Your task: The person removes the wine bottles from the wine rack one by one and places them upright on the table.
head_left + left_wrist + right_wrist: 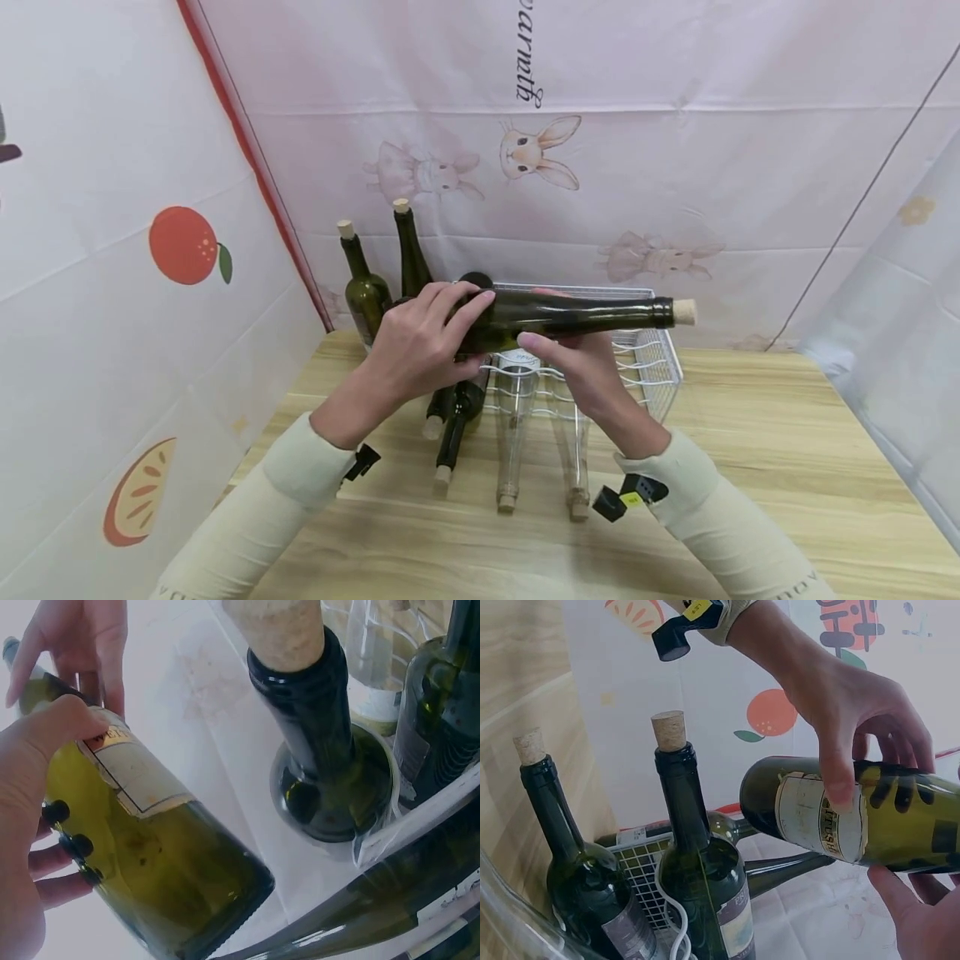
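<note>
The left hand (pixel 416 346) grasps the corked green bottle (pixel 577 312) toward its base and the right hand (pixel 592 375), nearer the cork, grasps its body; the long axis runs from 9 to 3 o'clock, cork at 3. Beneath this one bottle, one wire rack (pixel 660 367) carries two clear bottles (pixel 510 454) and two dark bottles (pixel 452 437), necks toward 6 o'clock. Farther off, at 10, two green standing bottles (pixel 411 254).
</note>
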`<state>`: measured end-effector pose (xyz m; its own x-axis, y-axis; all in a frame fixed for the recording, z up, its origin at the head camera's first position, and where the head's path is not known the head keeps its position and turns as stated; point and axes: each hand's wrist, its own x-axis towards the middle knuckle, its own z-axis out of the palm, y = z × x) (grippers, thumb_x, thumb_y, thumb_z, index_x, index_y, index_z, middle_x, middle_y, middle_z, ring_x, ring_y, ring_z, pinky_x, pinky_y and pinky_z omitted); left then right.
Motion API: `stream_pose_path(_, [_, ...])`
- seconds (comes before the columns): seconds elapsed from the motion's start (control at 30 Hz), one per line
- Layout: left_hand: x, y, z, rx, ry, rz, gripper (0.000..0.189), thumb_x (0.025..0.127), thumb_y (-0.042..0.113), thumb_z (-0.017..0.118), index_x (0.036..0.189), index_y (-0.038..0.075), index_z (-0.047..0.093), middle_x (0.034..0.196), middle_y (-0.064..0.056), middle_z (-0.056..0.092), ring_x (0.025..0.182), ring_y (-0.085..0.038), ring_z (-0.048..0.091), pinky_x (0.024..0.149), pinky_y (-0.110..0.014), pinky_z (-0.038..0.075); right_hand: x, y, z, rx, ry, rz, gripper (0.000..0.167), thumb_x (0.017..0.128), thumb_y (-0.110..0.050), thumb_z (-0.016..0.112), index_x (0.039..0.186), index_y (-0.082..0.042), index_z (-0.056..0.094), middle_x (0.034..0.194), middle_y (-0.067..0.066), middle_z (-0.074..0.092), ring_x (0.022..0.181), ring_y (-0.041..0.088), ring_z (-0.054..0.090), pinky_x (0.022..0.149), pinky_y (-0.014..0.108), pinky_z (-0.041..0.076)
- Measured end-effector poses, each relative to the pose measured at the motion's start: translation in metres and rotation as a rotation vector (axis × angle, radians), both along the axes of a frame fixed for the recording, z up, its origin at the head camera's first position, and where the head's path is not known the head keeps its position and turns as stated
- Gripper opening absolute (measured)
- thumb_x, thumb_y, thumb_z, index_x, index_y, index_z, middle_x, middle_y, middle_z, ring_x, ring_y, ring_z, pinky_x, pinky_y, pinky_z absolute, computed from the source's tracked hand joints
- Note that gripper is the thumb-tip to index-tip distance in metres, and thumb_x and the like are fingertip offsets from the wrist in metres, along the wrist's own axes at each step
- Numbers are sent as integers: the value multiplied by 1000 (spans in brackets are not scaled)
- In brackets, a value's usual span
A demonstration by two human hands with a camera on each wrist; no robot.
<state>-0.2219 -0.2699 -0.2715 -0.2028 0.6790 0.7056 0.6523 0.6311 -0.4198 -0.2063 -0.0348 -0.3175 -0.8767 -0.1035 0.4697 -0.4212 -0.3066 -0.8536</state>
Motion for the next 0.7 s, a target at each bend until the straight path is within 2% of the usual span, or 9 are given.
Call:
stream_pose_path(0.07, [0,-2,1,7,-11,-2,70,74,38,84,135,9,65,122,-14,70,103,-31,71,72,-42,66,-1,-1,1,19,43,-3,53,85,8,75,134,-7,66,112,-3,72,75,6,58,62,20,50])
stream_pose_path(0.23, [0,-8,2,19,-7,-6,70,74,38,84,134,8,65,122,-15,71,102,-32,72,71,-43,66,-3,-4,4,41,101,23,53,85,6,77,136,-5,64,122,0,72,87,8,63,67,20,53])
stream_pose_path(0.4, [-3,-15,1,44,14,-14,74,72,41,87,133,7,64,121,-14,71,102,-32,72,68,-42,66,-4,-6,1,81,117,64,56,85,4,79,137,-1,60,123,2,71,103,13,71,86,29,63])
stream_pose_path(0.5, [-4,-19,1,68,23,-14,73,72,42,87,133,7,65,120,-14,71,102,-33,72,68,-44,66,-7,-7,-2,126,135,86,61,85,4,81,140,0,57,128,3,69,118,17,70,100,41,60])
stream_pose_path(0.6, [-6,-24,-1,94,19,-15,73,71,41,87,131,5,66,120,-15,72,102,-34,72,71,-46,66,-10,-8,-6,171,163,88,66,84,5,81,144,-3,53,134,6,66,124,20,68,105,48,56])
stream_pose_path(0.7, [-9,-29,-3,121,12,-20,74,69,40,89,129,3,67,118,-16,72,101,-35,72,72,-49,66,-14,-10,-9,225,185,58,66,84,5,82,142,-5,54,132,12,67,120,22,69,105,47,56])
